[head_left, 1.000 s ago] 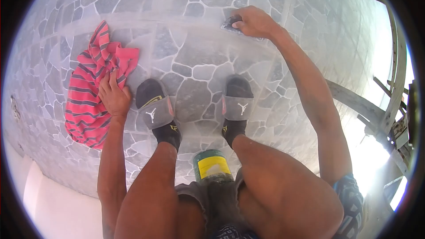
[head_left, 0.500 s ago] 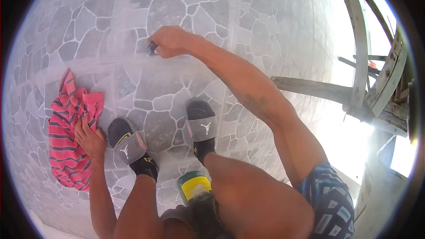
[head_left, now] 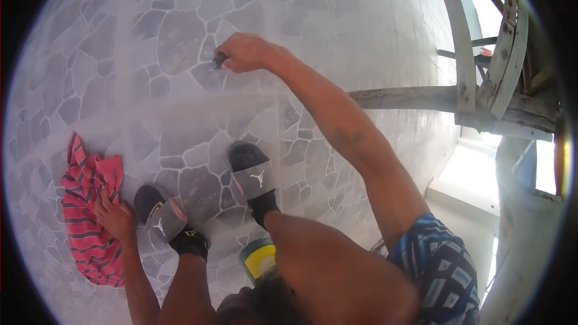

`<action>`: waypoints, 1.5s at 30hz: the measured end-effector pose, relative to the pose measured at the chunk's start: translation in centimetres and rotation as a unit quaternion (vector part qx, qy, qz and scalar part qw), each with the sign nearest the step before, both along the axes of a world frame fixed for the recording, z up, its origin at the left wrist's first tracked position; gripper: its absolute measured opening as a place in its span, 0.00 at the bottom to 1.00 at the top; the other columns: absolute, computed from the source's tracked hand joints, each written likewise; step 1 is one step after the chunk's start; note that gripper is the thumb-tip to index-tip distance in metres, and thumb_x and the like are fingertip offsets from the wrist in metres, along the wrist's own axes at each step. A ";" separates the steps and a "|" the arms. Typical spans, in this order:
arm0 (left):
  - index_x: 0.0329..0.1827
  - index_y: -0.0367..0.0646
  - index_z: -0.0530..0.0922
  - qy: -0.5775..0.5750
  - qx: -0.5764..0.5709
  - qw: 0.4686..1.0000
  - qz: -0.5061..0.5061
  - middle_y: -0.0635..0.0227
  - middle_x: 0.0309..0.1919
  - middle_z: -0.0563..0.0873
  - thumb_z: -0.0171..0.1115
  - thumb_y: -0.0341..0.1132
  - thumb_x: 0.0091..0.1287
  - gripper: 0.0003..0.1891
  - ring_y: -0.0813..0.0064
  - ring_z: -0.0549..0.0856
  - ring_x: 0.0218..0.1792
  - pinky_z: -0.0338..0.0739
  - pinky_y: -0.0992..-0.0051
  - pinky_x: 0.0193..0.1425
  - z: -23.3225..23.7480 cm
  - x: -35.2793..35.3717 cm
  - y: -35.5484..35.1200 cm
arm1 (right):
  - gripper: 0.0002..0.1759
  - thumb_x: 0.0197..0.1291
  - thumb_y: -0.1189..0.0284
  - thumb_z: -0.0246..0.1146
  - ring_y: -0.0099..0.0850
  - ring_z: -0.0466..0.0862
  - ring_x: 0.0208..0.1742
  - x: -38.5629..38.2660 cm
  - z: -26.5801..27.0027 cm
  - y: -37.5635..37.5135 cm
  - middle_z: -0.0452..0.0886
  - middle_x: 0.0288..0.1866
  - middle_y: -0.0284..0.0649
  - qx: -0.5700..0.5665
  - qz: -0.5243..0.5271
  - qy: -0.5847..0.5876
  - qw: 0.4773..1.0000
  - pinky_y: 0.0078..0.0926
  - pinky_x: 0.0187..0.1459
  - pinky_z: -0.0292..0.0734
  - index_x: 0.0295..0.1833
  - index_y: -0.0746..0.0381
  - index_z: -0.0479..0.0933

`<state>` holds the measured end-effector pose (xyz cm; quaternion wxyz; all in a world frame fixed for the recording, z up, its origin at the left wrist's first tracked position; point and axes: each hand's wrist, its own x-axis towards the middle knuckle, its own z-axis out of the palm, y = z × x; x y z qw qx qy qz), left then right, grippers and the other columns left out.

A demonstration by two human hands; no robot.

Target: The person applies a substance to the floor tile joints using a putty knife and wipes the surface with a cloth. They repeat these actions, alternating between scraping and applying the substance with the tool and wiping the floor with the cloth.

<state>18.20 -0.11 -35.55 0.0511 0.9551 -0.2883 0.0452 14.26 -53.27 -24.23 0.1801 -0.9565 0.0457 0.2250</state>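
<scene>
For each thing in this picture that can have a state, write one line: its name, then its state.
right hand: closed on a small dark tool, reaching forward.
small dark tool: gripped, pressed to the floor.
left hand: open, resting on the striped cloth.
striped cloth: crumpled, lying on the floor.
sandals: worn, flat on the floor.
can: between the legs, partly hidden; open or closed cannot be told.
tiled floor: pale haze over parts.

A building site open to daylight: a stone-pattern tiled floor (head_left: pixel 180 36) hazed with pale dust, with rough wooden scaffold poles (head_left: pixel 462 42) beside it.
</scene>
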 end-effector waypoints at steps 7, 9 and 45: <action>0.70 0.47 0.70 -0.002 0.000 1.000 0.011 0.55 0.63 0.75 0.57 0.35 0.58 0.31 0.52 0.74 0.64 0.66 0.54 0.66 0.6 -0.2 -0.7 | 0.16 0.59 0.66 0.65 0.41 0.85 0.41 -5.9 5.8 -9.9 0.88 0.42 0.46 -0.023 -0.146 0.048 0.988 0.37 0.46 0.77 0.50 0.62 0.84; 0.70 0.47 0.70 -0.002 0.002 1.000 0.009 0.55 0.63 0.75 0.57 0.35 0.58 0.31 0.52 0.73 0.64 0.66 0.54 0.66 0.6 -0.1 -0.7 | 0.16 0.59 0.65 0.65 0.41 0.85 0.40 -6.6 6.1 -10.5 0.88 0.41 0.45 -0.005 -0.190 0.081 0.978 0.37 0.45 0.77 0.49 0.62 0.84; 0.71 0.47 0.68 -0.006 0.014 1.000 0.009 0.55 0.64 0.74 0.57 0.34 0.59 0.32 0.51 0.72 0.64 0.65 0.52 0.67 0.3 -0.4 -0.8 | 0.16 0.61 0.67 0.65 0.46 0.83 0.45 -6.3 0.9 -7.2 0.86 0.40 0.52 0.147 -0.321 0.096 0.931 0.41 0.50 0.75 0.52 0.63 0.81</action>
